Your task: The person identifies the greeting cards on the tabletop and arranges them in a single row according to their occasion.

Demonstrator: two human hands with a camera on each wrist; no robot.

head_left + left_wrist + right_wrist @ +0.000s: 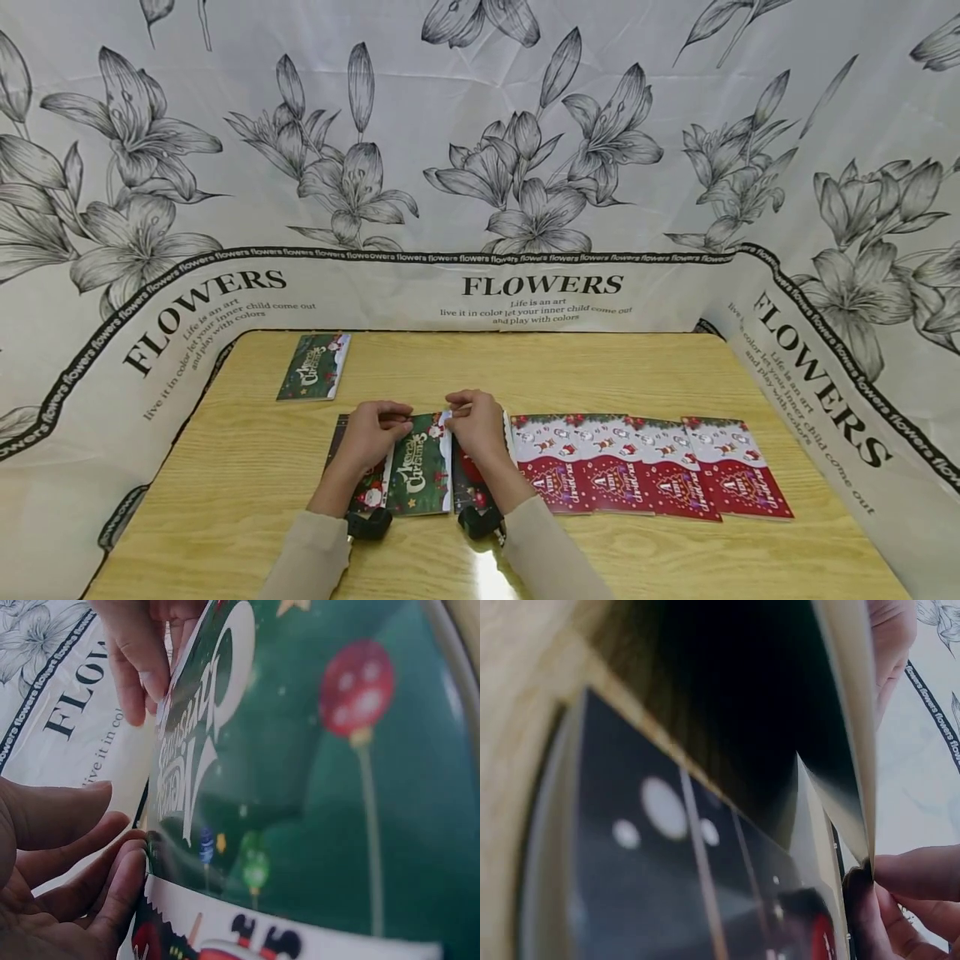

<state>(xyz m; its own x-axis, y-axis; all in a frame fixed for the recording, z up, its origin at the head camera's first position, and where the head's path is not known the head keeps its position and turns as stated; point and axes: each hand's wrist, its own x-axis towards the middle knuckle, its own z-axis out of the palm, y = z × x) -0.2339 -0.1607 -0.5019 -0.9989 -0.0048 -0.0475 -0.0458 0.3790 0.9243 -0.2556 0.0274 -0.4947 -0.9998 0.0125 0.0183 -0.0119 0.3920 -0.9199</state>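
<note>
Holding green card (420, 467) over yellow table (232, 483), between two dark cards (371, 493); pinching near top left corner in nearly closed left hand (371, 435); pinching top right corner in nearly closed right hand (478, 427); seeing red-and-white cards (611, 468) in row at right, another green card (313, 367) at back left.

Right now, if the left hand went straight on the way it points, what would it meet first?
The left hand would meet the green card between the hands first, right at its fingertips; beyond that, probably the right hand, though depth is unclear.
</note>
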